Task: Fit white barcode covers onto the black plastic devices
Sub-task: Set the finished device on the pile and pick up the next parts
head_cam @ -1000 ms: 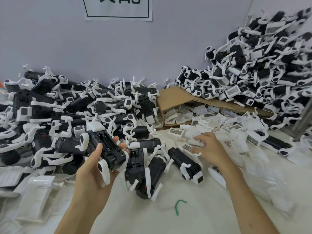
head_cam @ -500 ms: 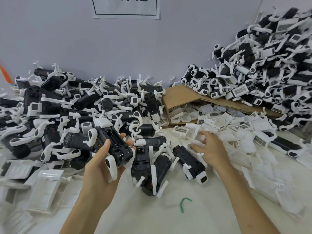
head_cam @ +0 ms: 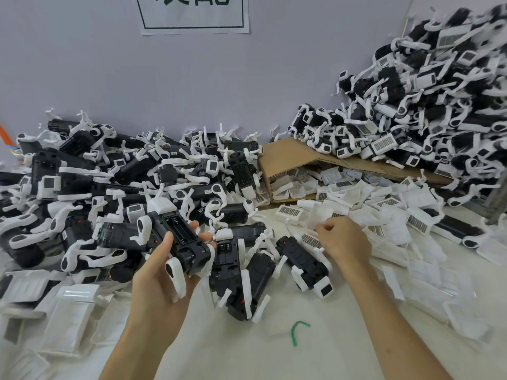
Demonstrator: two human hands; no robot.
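My left hand [head_cam: 162, 272] grips a black plastic device [head_cam: 181, 239] with white clips, its open battery bay facing up, just in front of the left heap. My right hand [head_cam: 344, 239] reaches into the loose white barcode covers [head_cam: 356, 204] right of centre, fingers curled and pinching at a white cover [head_cam: 315, 216]; how firmly it holds is hard to see. Two more black devices [head_cam: 304, 259] lie on the table between my hands.
A large heap of black devices [head_cam: 82, 182] fills the left, and a taller heap [head_cam: 428, 105] rises at the right against the wall. A brown cardboard box [head_cam: 288, 157] lies tipped, spilling covers. Empty white trays [head_cam: 68, 319] lie lower left. A green twist tie [head_cam: 297, 331] lies near the front.
My right hand has shifted slightly up into the white covers and closed its fingers on one. My left hand keeps holding the same device, almost still.
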